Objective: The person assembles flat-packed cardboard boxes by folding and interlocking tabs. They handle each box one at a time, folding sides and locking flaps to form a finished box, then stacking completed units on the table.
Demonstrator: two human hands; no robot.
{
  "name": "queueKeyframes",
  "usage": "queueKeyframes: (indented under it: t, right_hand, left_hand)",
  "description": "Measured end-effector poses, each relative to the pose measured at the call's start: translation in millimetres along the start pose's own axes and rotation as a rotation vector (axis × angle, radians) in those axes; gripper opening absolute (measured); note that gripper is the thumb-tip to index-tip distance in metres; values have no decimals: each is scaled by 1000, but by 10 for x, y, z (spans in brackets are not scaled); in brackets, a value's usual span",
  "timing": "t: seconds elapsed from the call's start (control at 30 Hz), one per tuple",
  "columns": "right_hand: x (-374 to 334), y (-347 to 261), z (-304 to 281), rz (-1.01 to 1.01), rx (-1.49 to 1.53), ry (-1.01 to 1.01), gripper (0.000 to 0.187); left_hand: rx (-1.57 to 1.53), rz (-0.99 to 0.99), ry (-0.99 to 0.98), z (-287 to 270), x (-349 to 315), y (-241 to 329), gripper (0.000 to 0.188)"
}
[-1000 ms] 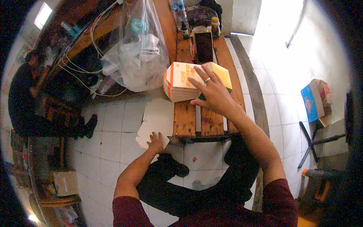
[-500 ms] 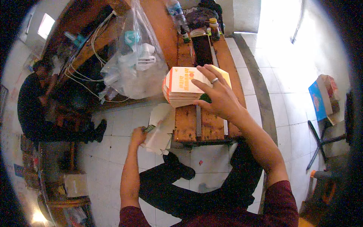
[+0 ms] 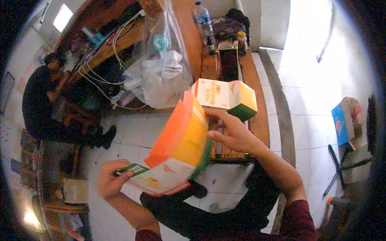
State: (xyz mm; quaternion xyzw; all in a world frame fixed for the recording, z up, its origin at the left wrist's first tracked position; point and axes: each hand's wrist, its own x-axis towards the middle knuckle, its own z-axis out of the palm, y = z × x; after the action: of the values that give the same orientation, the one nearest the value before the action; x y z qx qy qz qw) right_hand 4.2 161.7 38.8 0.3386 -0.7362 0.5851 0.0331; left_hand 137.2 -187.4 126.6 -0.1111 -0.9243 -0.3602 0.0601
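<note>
A printed paper carton [image 3: 177, 144] in orange, yellow, white and green is tilted over my legs, its shape partly folded out and a little blurred. My left hand [image 3: 114, 176] pinches its green corner flap between thumb and fingers. Beside the carton's right edge is my right hand [image 3: 233, 130], its thumb apart from its bent fingers; the fingertips are at the edge and whether they press on it is unclear. Beyond it, on the wooden bench [image 3: 257, 128], lie more folded cartons [image 3: 219, 94], white on top with a yellow and green end.
A clear plastic bag [image 3: 167, 80] bulges at the left, near white cables [image 3: 94, 82]. A phone [image 3: 229, 64], a brown bottle [image 3: 241, 42] and a water bottle [image 3: 203, 20] stand or lie farther along the bench. Another person [image 3: 42, 100] sits at far left.
My left hand has swung the carton up and over from beside the bench, showing its printed side. My right hand has left the top of the stack and come nearer, to the carton's edge.
</note>
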Motion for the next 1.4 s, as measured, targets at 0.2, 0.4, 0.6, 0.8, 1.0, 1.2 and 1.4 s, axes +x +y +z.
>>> queueKeyframes:
  t: [0.2, 0.4, 0.6, 0.8, 1.0, 1.2, 1.4]
  right_hand:
    - [-34, -60, -239, 211, 101, -17, 21]
    - [-92, 64, 72, -39, -375, -2, 24]
    - [-198, -348, 427, -102, -517, 69, 47]
    - [-319, -569, 605, -104, 42, -156, 53]
    - [-240, -426, 276, -35, 87, -172, 14]
    - [-210, -252, 229, 127, 14, 29, 11]
    - [-160, -359, 73, 144, -46, -23, 11]
  left_hand:
    - [-549, 67, -248, 737, 425, -106, 42]
    - [-603, -263, -203, 1287, 681, 49, 29]
    - [-631, -312, 169, 1402, 503, 343, 16]
    - [-807, -222, 346, 1232, 291, 470, 23]
    - [-811, -131, 528, 1218, 198, 447, 27]
    - [-788, -149, 410, 1291, 372, 410, 17]
    - [-669, 29, 344, 1332, 433, 341, 17]
